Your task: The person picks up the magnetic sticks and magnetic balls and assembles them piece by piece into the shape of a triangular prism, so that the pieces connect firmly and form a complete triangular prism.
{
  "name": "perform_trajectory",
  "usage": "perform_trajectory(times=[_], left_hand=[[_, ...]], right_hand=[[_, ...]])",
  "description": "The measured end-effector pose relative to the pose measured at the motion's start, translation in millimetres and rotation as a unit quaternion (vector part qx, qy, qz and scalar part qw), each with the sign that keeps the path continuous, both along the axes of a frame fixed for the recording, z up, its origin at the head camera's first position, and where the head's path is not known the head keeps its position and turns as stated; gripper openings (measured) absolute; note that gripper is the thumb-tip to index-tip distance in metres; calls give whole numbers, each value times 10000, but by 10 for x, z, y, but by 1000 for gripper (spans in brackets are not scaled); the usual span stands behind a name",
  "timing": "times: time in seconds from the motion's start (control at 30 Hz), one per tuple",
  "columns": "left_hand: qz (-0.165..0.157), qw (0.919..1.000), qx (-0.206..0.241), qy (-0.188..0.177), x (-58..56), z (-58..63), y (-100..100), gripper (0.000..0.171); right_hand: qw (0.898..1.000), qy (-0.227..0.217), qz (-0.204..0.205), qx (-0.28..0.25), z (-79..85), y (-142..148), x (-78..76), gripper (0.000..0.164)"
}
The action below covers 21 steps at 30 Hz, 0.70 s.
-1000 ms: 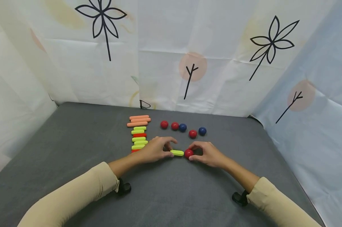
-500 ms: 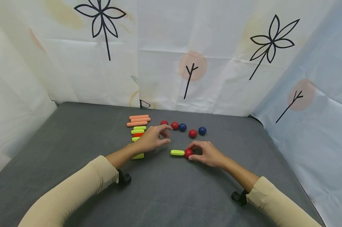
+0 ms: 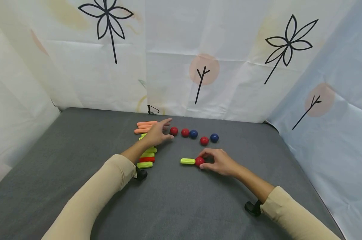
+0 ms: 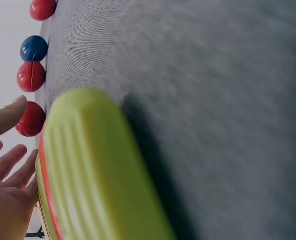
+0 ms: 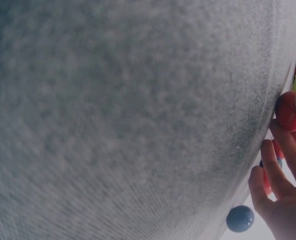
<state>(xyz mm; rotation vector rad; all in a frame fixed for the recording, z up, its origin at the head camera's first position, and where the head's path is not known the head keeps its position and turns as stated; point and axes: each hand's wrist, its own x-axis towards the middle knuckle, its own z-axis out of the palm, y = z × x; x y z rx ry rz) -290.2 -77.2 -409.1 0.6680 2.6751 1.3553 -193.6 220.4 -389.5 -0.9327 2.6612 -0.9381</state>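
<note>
My right hand [image 3: 219, 162] pinches a red ball [image 3: 199, 162] between thumb and fingers on the grey cloth. Against the ball's left side lies a yellow-green ridged stick [image 3: 187, 161], end on. My left hand [image 3: 156, 134], fingers extended and thumb apart, reaches over the column of sticks. Just right of its fingertips sits another red ball [image 3: 173, 131]; the left wrist view shows that ball [image 4: 32, 122] beyond the thumb with nothing in the hand. The left hand and forearm hide part of the stick column.
Yellow-green and red sticks [image 3: 146, 159] form a column at left, with orange sticks [image 3: 145, 127] behind them. Further right lie two red balls [image 3: 185, 132] and two blue balls [image 3: 214, 137]. A white printed cloth [image 3: 175, 83] rises behind the table.
My left hand has left the yellow-green stick beside the held ball and moved back and left, to beside the leftmost red ball. My right hand stays on its ball.
</note>
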Motion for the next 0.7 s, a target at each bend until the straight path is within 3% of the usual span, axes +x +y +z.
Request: perform_trajectory(times=[0.2,0.4,0.7], left_hand=[[72,9998,110,-114,-88,-10,94,73],[237,9997,69,-34,-103,5,130,66],[-71,9998,-118,108,-27,12,85,58]], right_hand=[[10000,12,-35,9,-8,8,-2,33],[10000,9,-78,4,-7,3,-4,33],[9999,-3,-104,7,-16,8,-3,34]])
